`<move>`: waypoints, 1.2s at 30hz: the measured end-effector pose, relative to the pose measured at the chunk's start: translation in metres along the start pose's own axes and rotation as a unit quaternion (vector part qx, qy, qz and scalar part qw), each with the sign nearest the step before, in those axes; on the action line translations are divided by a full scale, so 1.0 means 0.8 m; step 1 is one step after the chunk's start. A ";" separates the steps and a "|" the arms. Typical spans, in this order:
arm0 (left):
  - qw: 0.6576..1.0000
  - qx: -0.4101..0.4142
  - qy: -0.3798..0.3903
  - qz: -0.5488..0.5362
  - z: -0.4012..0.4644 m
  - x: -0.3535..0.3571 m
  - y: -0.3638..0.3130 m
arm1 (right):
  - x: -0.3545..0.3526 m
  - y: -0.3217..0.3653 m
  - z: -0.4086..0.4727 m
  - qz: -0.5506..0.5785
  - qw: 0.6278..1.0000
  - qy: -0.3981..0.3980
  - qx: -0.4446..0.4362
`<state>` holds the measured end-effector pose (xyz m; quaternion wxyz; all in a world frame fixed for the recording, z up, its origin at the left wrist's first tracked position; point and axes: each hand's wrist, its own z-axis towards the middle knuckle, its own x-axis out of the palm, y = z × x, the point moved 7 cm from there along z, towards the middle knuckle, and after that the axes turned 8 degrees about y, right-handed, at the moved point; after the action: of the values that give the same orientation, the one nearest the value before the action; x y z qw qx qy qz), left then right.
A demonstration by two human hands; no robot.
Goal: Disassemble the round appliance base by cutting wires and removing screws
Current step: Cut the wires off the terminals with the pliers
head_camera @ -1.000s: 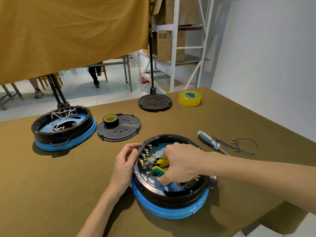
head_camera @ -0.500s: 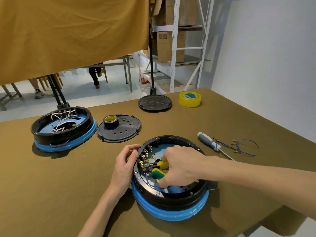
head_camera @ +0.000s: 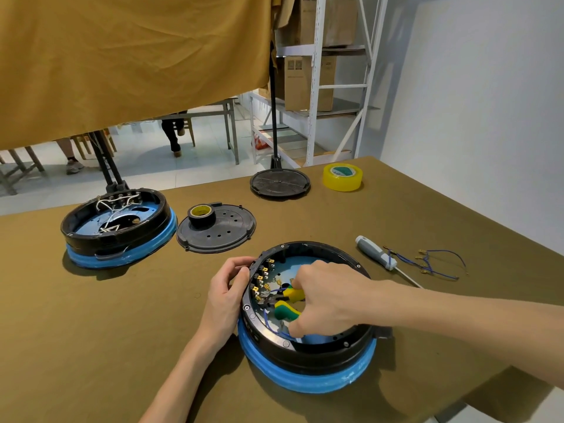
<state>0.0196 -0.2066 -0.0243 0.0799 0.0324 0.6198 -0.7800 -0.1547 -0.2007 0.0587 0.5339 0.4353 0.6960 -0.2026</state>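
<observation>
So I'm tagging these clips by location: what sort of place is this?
Probably a workshop or storeroom set up for teardown work: a cloth-covered table carrying opened appliance bases, a screwdriver and cut wires, with metal shelving holding cardboard boxes behind.

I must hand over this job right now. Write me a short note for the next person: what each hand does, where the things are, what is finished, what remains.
Left hand: grips the left rim of the near appliance base, steadying it.
Right hand: inside the base, holds the yellow-green cutters, nose at the blue wires by the terminals.
On the table: screwdriver and a removed blue wire bundle to the right; base cover with black tape behind; second opened base far left.
Done: cover off, some wires out.
Left: cut the remaining blue wires, then remove the rim screws.
</observation>
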 end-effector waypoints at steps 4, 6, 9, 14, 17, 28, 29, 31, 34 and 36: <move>1.000 -0.005 -0.002 0.003 0.001 -0.001 0.003 | -0.002 -0.002 0.001 0.009 1.000 0.003 -0.001; 1.000 -0.001 0.001 0.007 0.000 -0.001 0.001 | -0.003 -0.002 0.001 0.003 1.000 0.004 -0.003; 1.000 0.002 0.003 0.012 -0.001 -0.002 -0.003 | -0.002 0.007 -0.004 -0.082 0.996 -0.032 -0.028; 1.000 0.000 0.007 0.014 0.000 -0.004 -0.002 | -0.005 0.001 -0.001 -0.040 0.999 -0.007 -0.030; 1.000 -0.003 0.008 0.018 -0.001 -0.003 -0.002 | -0.009 -0.003 -0.001 -0.027 0.999 -0.006 -0.025; 1.000 -0.002 -0.005 -0.005 0.003 -0.004 0.003 | -0.016 -0.020 -0.024 -0.082 0.996 -0.029 -0.014; 1.000 -0.004 -0.008 -0.009 0.002 -0.003 0.005 | -0.020 -0.020 -0.025 -0.072 0.996 -0.045 -0.013; 1.000 -0.008 -0.010 -0.008 0.000 -0.003 0.006 | -0.025 -0.026 -0.023 -0.024 0.998 -0.063 -0.010; 1.000 -0.008 -0.009 -0.005 -0.002 -0.004 0.003 | -0.028 -0.053 -0.023 0.081 0.993 -0.082 0.012; 1.000 -0.010 -0.013 -0.006 0.000 -0.004 0.003 | -0.035 -0.075 -0.025 0.160 0.979 -0.126 0.014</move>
<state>0.0230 -0.2066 -0.0265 0.0838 0.0183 0.6263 -0.7749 -0.2139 -0.2294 0.0805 0.6366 0.5193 0.5417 -0.1778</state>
